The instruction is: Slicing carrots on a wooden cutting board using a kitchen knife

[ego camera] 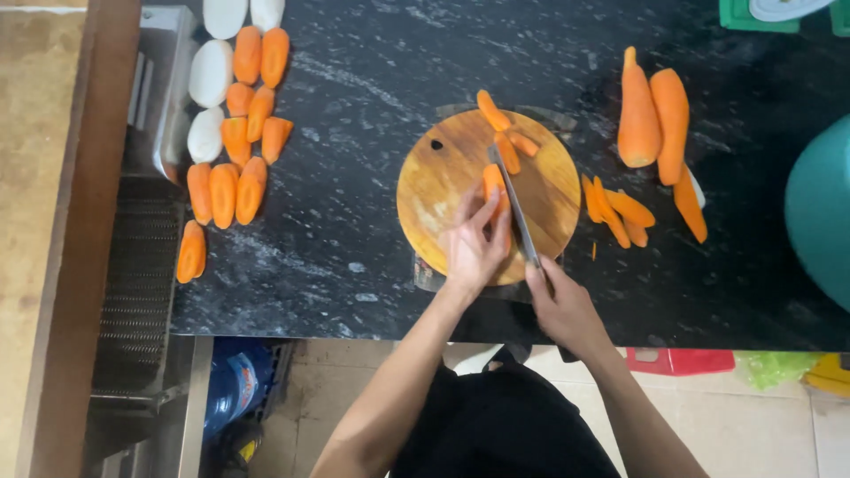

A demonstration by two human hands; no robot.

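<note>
A round wooden cutting board [443,181] lies on the black stone counter. My left hand [474,243] pins a carrot piece [492,181] upright on the board with its fingertips. My right hand [562,305] grips the handle of a knife [513,199], whose blade runs along the right side of that piece. Three cut carrot strips [506,133] lie at the board's far edge.
Carrot strips [615,211] and two whole peeled carrots [653,115] lie right of the board. Several carrot halves [235,150] and white radish pieces [210,75] sit at the counter's left end beside a metal rack [142,265]. A teal bowl [819,212] stands at far right.
</note>
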